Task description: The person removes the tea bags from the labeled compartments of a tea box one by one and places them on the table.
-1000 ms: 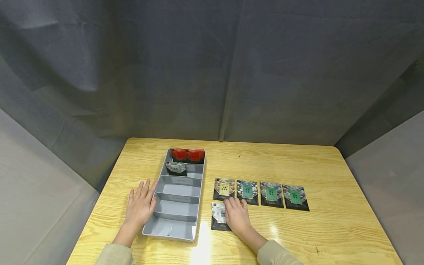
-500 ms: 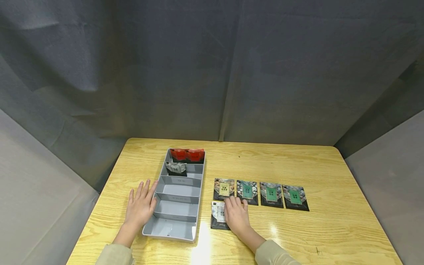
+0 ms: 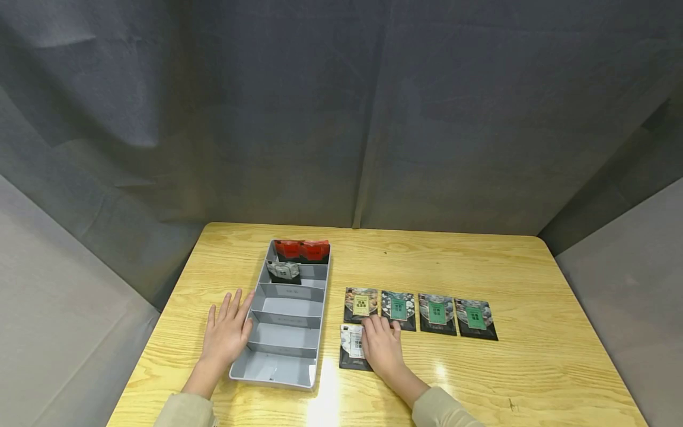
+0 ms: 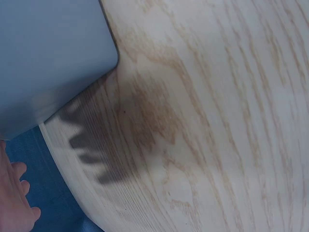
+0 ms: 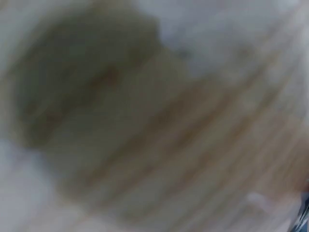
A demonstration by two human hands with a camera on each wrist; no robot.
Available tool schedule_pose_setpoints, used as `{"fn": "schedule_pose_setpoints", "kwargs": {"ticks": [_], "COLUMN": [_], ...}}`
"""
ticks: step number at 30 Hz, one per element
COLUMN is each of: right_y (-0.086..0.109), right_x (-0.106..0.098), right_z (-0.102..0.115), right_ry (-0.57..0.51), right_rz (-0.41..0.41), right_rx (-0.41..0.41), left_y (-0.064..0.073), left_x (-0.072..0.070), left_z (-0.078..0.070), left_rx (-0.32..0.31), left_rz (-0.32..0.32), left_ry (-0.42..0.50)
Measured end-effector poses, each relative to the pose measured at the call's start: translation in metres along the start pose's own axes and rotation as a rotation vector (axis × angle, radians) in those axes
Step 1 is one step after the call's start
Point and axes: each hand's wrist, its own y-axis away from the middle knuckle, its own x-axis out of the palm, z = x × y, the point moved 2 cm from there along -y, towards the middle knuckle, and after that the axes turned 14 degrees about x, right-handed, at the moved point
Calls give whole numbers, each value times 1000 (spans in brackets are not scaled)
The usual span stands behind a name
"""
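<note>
My left hand (image 3: 226, 337) lies along the left wall of a long grey divided tray (image 3: 319, 356), its fingers spread and straight. In the left wrist view its fingers (image 4: 14, 193) show at the lower left, below the tray (image 4: 48, 58). My right hand (image 3: 382, 348) covers the right part of a white-and-black tea sachet (image 3: 351, 350) lying on the table. Its fingers are bent over the sachet, fingertips and thumb hidden, so I cannot tell whether they pinch it. The right wrist view is blurred and shows mostly wood grain.
Beyond the right hand lie a yellow-labelled sachet (image 3: 361, 304) and three green-labelled sachets (image 3: 398, 308) in a row. Two red sachets (image 3: 302, 251) stand in the tray's farthest compartment, a white-and-black sachet (image 3: 284, 273) in the one nearer. A dark curtain (image 3: 453, 118) hangs behind the table.
The right hand and the white-and-black sachet under it have shifted very slightly. The left hand and tray stay put.
</note>
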Motion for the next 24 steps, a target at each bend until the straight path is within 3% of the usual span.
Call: {"fn": "schedule_pose_setpoints", "kwargs": {"ticks": [7, 15, 24], "right_y": [-14, -55, -98], "right_x": [-6, -27, -37], "right_z": [-1, 16, 45], "right_ry": [1, -35, 31], "right_rz": [-22, -42, 40], "right_rx": [-17, -29, -68], "left_y": [0, 0, 0], "left_x": [0, 0, 0], "left_z": [0, -1, 0], "left_rx": [0, 7, 6], "left_rz": [4, 4, 10], "left_ry": [7, -2, 14]}}
